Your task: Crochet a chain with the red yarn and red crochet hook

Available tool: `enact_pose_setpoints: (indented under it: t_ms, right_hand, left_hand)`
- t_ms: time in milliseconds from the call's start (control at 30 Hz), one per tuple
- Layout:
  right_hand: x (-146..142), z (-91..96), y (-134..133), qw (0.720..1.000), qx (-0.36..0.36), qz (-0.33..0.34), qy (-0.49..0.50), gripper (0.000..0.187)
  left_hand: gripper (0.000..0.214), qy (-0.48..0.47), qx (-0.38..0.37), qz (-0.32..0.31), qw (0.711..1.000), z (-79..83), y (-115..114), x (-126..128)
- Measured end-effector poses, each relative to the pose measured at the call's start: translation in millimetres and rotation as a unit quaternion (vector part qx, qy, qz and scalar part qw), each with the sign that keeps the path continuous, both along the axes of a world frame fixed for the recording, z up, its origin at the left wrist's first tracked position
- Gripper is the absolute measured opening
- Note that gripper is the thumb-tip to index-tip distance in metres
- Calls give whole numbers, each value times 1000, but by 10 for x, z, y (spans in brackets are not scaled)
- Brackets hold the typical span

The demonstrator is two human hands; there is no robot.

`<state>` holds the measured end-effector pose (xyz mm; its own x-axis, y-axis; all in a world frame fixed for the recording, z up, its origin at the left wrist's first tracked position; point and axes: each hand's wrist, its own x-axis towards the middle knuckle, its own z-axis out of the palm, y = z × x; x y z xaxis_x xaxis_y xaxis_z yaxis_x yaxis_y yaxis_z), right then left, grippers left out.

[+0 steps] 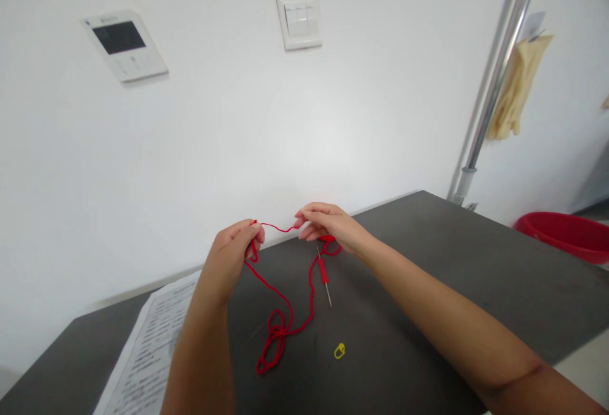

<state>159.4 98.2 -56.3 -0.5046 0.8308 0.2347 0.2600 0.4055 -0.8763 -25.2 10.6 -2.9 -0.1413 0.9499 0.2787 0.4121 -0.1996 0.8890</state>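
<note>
Red yarn [269,287] runs up from the dark table into my left hand [236,243], whose fingers pinch a small looped piece of it. A thinner strand spans the gap to my right hand [321,221], where thumb and fingertips close on its end. Below, the yarn lies in loose loops on the table, and more of it bunches up behind my right hand. A red-handled crochet hook [323,270] with metal ends lies under that hand. Nearer to me rests a yellow stitch marker [339,351].
Printed paper sheets [150,339] lie under my left forearm on the dark table [409,256]. A white wall with a switch plate [299,20] and an intercom panel [126,47] rises behind. At right are a metal pole [497,79], hanging yellow gloves [518,88] and a red basin [566,234].
</note>
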Motion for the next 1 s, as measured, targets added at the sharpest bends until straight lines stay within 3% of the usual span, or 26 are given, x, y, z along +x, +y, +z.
enact_pose_setpoints:
  t_ms: [133, 233, 367, 567, 1000]
  right_hand:
    - [-53, -213, 66, 974, 13, -4, -227, 20]
    - [-137, -363, 2, 926, 33, -11, -375, 34]
    - [-231, -482, -92, 873, 59, 4, -485, 35]
    - [-224, -519, -69, 843, 80, 27, -532, 36]
    - [-163, -412, -72, 831, 74, 93, -544, 35]
  left_hand:
    - [27, 2, 3, 2, 1000, 4, -10, -29]
    - [28, 3, 4, -13, 1000, 6, -22, -5]
    - [28, -4, -3, -18, 1000, 16, -38, 26]
    - [27, -61, 3, -49, 997, -6, -41, 25]
    - [27, -135, -5, -131, 982, 27, -134, 90]
